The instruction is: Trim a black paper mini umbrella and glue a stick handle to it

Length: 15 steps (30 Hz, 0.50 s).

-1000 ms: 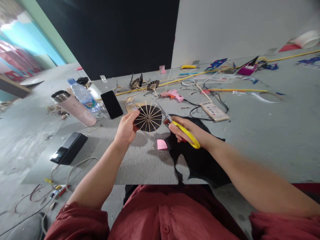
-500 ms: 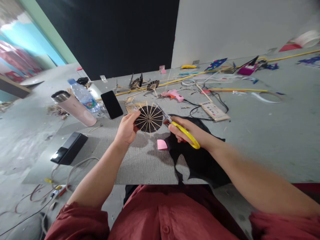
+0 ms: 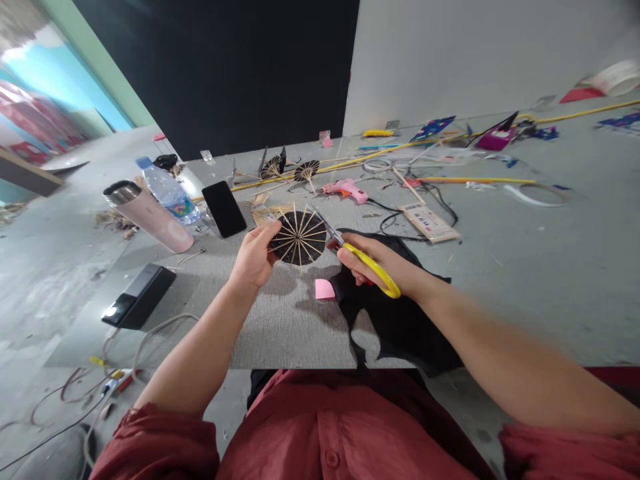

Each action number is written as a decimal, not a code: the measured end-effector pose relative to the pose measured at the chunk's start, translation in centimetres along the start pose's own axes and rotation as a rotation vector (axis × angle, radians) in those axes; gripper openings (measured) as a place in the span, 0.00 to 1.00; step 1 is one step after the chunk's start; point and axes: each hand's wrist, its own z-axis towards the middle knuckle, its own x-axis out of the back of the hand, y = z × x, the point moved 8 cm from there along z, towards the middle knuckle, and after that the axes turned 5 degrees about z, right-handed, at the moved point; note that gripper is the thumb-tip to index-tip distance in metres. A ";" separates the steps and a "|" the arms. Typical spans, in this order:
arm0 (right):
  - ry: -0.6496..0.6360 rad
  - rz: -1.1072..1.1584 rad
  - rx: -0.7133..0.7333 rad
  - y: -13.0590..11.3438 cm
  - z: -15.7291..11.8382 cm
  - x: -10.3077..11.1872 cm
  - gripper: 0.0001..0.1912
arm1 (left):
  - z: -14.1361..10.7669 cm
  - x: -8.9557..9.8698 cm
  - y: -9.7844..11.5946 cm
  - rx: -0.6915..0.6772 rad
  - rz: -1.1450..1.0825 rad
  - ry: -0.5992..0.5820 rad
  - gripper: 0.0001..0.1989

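Note:
Between the thumb and fingers of my left hand [image 3: 257,253] is the left edge of a round black disc [image 3: 311,252] with thin wooden sticks spread over it like spokes. Several stick ends reach past the rim. My right hand [image 3: 375,260] is closed around the yellow handles of a pair of scissors [image 3: 373,265]. Their blades point up and left, close to the disc's right edge; whether they touch it I cannot tell. Under my right hand lies a piece of black fabric [image 3: 400,327] with cut-out edges. A pink paper piece [image 3: 325,289] sits beside the fabric.
Behind the disc are a pink glue gun [image 3: 350,190], small spoked umbrella shapes [image 3: 307,171] and loose sticks [image 3: 261,210]. At the left stand a tumbler [image 3: 150,217], a water bottle [image 3: 170,193], a phone [image 3: 223,209] and a black power bank [image 3: 140,297]. A cardboard-backed packet [image 3: 431,223] lies right.

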 end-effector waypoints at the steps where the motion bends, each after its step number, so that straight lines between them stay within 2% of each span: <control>1: 0.000 -0.001 0.001 0.0 0.0 0.0 0.30 | 0.0 0.0 0.0 0.004 -0.002 0.004 0.07; 15: 0.037 0.062 -0.015 -0.7 -0.5 -0.2 0.26 | 0.0 0.0 0.0 0.012 0.001 0.011 0.06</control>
